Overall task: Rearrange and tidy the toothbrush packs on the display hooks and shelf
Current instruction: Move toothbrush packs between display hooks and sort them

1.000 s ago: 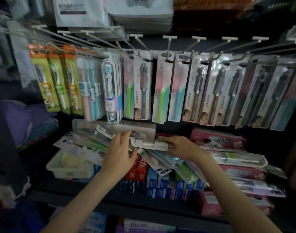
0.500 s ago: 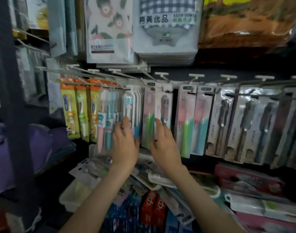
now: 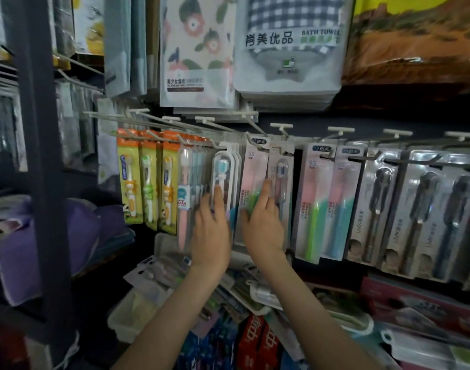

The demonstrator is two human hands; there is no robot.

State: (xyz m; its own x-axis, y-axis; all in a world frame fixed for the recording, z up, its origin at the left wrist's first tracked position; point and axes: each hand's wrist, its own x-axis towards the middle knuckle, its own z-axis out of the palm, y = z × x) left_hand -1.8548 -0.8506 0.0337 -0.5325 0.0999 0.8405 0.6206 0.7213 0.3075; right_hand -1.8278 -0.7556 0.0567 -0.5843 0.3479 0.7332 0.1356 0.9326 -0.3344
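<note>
Both hands have left the loose shelf packs and risen to the display hooks. The left hand, fingers straight, presses the clear-cased blue toothbrush pack. The right hand, fingers extended, touches the hanging pink-and-green pack. Work has likely shifted to squaring hung packs, with the shelf heap still jumbled.

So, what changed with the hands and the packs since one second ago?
Both hands let go of the white pack in the loose pile and rose to the hooks. The left hand now touches the clear pack with the blue-headed brush; the right hand rests straight fingers on the pink and green pack beside it. The other hanging packs stayed on their hooks, and the pile stayed below.
</note>
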